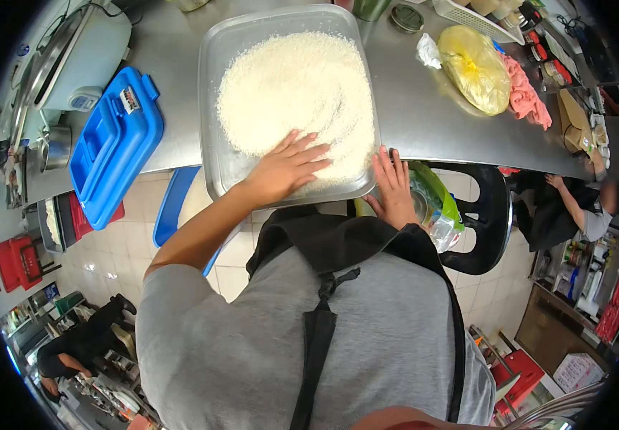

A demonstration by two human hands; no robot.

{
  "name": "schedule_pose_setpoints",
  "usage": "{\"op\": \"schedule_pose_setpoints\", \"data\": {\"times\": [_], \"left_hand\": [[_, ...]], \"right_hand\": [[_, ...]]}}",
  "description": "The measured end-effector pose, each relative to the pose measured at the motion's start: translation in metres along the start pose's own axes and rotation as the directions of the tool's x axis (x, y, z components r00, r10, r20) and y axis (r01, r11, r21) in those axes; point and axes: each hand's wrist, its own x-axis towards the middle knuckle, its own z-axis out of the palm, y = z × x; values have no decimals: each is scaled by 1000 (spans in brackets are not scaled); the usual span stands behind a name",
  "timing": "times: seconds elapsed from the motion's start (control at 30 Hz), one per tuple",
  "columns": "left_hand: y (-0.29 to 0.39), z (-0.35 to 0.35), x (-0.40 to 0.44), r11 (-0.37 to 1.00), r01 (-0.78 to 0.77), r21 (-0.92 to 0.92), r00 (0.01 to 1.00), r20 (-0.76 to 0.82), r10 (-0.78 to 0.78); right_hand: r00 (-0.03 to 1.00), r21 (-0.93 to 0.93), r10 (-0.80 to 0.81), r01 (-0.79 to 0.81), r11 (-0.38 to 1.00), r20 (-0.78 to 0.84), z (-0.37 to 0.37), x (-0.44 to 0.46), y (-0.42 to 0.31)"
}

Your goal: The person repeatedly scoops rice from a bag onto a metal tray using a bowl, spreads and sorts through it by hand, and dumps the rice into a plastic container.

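Observation:
A large rectangular metal tray [207,107] overhangs the near edge of the steel table. Spread over its bottom is a wide layer of white, crumb-like grains [288,86]; whether they are breadcrumbs or rice I cannot tell. My left hand [288,170] lies palm down on the near part of the grains, fingers spread. At the tray's near right corner rests my right hand [394,190], fingers stretched out and thumb apart, touching or very close to the rim. Bare metal shows in the tray's near left corner.
A blue plastic lid [120,143] leans over the table's left edge. To the right lie a yellow plastic bag [474,70] and a pink cloth [526,93]. Below are a blue container [173,204], a green bag [428,190] and a black chair [492,218]. Co-workers stand at both sides.

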Motion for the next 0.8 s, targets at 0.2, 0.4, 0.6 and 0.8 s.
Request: {"op": "schedule_pose_setpoints", "data": {"times": [0.2,0.4,0.6,0.8], "left_hand": [[-43,-17,-62,996,-78,41,994,-76,81],[-80,-32,-16,982,170,87,932,-337,-131],[-74,-4,24,958,238,161,947,-256,-193],[-31,-20,-39,985,160,57,987,-27,-159]], "right_hand": [[1000,11,4,-4,1000,6,-1,2,-3],[996,61,-76,79,995,-39,-8,21,1],[971,224,81,-30,974,-223,17,86,42],[954,99,85,-59,993,-289,23,106,49]]}}
